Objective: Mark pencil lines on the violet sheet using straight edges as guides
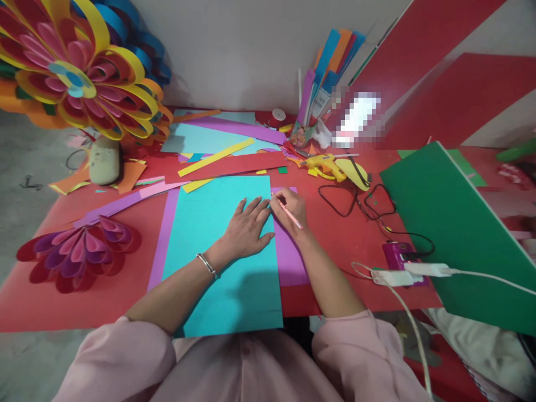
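Observation:
A large turquoise sheet (226, 296) lies in front of me, overlapping a purple sheet (293, 262) that shows along both sides. My left hand (249, 226) rests flat on the turquoise sheet near its right edge, fingers spread. My right hand (291, 209) is closed around a slim pink pencil (288, 213) whose end points toward the sheet's upper right edge. The fingertips of both hands almost meet there. The pencil's tip is too small to make out.
Paper strips (234, 167) lie beyond the sheet. A yellow glue gun (324, 164) with a black cord sits right of them. A power strip (404, 273) and a green board (464, 234) stand at right. Paper-loop flowers (86, 251) are at left.

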Tool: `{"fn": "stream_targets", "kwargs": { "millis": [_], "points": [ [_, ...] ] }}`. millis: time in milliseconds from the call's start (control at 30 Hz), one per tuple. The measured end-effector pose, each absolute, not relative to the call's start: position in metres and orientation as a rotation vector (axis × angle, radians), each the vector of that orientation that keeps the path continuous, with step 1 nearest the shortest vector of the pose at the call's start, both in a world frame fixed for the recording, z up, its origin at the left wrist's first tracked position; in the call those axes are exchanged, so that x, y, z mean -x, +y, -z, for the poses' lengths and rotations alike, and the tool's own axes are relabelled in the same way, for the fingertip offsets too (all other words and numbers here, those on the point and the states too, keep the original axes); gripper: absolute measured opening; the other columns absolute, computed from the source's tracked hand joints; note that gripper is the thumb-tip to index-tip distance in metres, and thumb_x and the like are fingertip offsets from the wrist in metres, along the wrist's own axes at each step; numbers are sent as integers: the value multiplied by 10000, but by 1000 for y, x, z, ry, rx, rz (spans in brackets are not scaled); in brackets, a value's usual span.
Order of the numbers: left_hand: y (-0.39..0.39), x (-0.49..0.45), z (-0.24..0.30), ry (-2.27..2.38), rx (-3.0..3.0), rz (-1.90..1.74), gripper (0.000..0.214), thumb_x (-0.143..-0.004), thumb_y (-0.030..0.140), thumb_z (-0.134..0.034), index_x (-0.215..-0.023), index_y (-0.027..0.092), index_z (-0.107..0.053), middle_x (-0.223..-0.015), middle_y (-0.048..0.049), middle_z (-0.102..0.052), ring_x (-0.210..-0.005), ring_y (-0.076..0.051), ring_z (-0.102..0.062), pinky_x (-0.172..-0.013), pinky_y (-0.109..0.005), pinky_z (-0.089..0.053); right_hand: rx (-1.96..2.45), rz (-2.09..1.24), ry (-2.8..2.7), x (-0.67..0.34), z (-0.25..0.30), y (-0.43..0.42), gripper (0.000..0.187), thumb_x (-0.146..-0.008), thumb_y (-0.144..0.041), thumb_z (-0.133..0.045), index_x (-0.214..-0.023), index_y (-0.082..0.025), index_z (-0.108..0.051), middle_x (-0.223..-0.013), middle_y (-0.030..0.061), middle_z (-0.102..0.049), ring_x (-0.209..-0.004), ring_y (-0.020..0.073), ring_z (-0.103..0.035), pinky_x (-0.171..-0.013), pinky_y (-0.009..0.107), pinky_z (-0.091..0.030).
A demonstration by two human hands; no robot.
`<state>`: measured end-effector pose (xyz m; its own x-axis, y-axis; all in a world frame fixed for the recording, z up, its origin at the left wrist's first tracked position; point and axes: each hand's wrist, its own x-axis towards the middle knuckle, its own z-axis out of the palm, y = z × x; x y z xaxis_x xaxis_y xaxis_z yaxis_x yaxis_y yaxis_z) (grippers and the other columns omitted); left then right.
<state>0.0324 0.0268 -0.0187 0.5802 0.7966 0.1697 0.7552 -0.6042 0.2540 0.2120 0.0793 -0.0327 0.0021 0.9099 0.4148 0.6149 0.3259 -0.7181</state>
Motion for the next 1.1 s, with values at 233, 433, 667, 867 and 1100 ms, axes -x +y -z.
{"fn": "stream_targets", "kwargs": {
  "millis": [233, 433, 667, 867, 1100],
  "points": [
    [27, -32, 17, 1309, -2649, -403, 593, -1002, 546, -558, -1463, 174, -541, -1662, -139, -469, -1582, -372, -357, -1304, -627, -207, 1379, -432, -1704, -213, 31, 74, 196, -919, -349, -564, -743, -267, -536, -690, -12, -633, -663, 177, -623, -679, 311, -497],
    [28, -33, 18, 1314, -2658, -376, 567, -997, 541, -575, -1435, 180, -554, -1669, -138, -460, -1581, -372, -358, -1313, -615, -200, 1384, -420, -1725, -214, 31, 65, 206, -939, -346, -550, -751, -264, -533, -704, -4, -638, -681, 174, -627, -688, 306, -492],
    [27, -32, 17, 1313, -2673, -374, 547, -1003, 542, -567, -1418, 187, -548, -1664, -135, -466, -1582, -363, -357, -1305, -621, -215, 1414, -429, -1734, -215, 26, 43, 215, -949, -347, -546, -750, -267, -531, -693, -7, -628, -674, 170, -612, -679, 305, -490],
    [28, -31, 19, 1308, -2673, -376, 541, -996, 538, -575, -1406, 185, -551, -1658, -145, -467, -1583, -362, -353, -1318, -607, -182, 1413, -460, -1741, -217, 23, 20, 204, -960, -316, -549, -764, -260, -550, -702, -7, -626, -670, 163, -602, -677, 302, -481],
    [28, -31, 21, 1306, -2696, -407, 519, -995, 550, -582, -1378, 201, -555, -1647, -140, -484, -1575, -369, -371, -1311, -614, -212, 1394, -472, -1662, -217, 27, 27, 209, -976, -363, -584, -801, -250, -608, -726, -15, -648, -674, 155, -613, -673, 290, -484]
  ]
}}
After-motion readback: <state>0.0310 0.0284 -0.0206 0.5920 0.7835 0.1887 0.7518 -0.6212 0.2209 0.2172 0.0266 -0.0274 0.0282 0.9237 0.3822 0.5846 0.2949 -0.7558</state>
